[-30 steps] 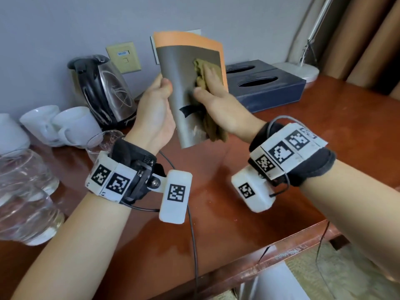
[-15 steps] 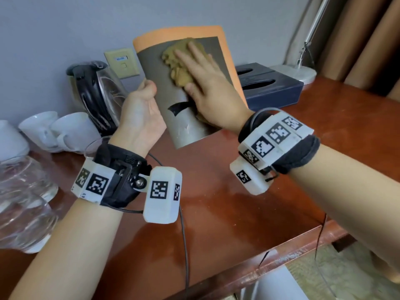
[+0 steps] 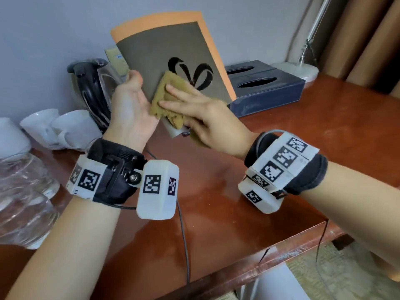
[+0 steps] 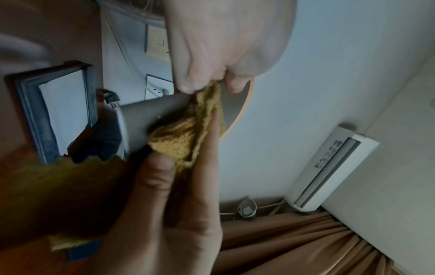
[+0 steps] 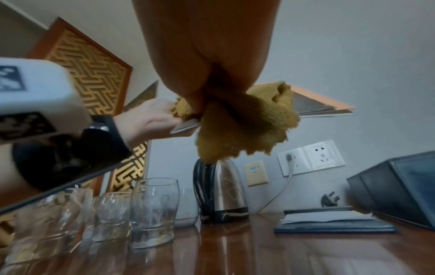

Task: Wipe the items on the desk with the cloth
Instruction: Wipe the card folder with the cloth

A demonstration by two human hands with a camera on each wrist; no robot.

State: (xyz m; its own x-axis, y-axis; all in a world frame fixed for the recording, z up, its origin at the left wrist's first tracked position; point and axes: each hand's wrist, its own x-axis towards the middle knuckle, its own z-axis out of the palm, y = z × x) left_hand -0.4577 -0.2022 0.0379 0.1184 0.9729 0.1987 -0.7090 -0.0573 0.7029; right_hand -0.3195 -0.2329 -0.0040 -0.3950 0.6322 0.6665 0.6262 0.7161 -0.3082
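The mustard cloth is lying against the lower left of a grey booklet with an orange border, which is being held tilted in the air above the worktop. The right hand is pressing the cloth to the cover with straight fingers, its grip open. The left hand is pinching the booklet's left edge, thumb on the front. Behind are standing a kettle, white cups, glasses and a dark blue tissue box.
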